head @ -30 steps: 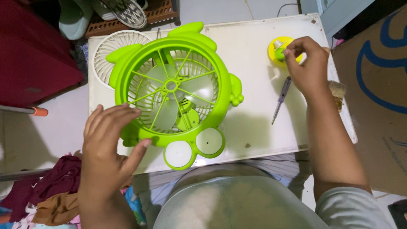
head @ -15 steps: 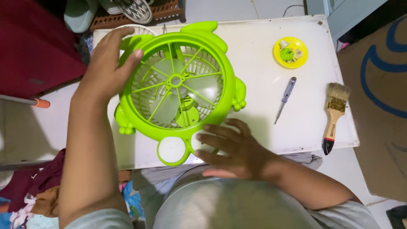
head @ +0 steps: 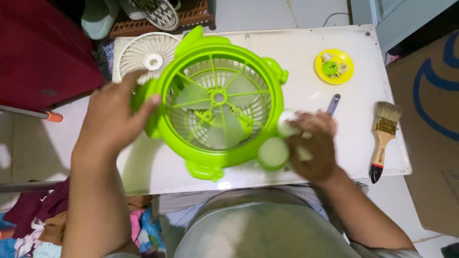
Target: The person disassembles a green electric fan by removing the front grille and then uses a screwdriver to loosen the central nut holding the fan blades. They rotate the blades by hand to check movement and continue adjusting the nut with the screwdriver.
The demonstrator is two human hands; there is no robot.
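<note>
The green fan housing (head: 217, 102) is a round, bright lime plastic shell with a spoked front grille, pale blades visible behind the spokes, and small rounded lugs on its rim; it lies flat on the white table (head: 296, 52), between the two hands. The left hand (head: 114, 119) grips the housing's left rim, fingers curled over the edge. The right hand (head: 313, 145) holds the right rim, fingers closed around two pale round pads on the rim; motion blur hides the exact grip. Beyond the left hand lies one white grille (head: 148, 52). Just beyond the right hand lies one screwdriver (head: 333, 102); further out, one yellow dish (head: 334, 67) and one paintbrush (head: 384, 138).
</note>
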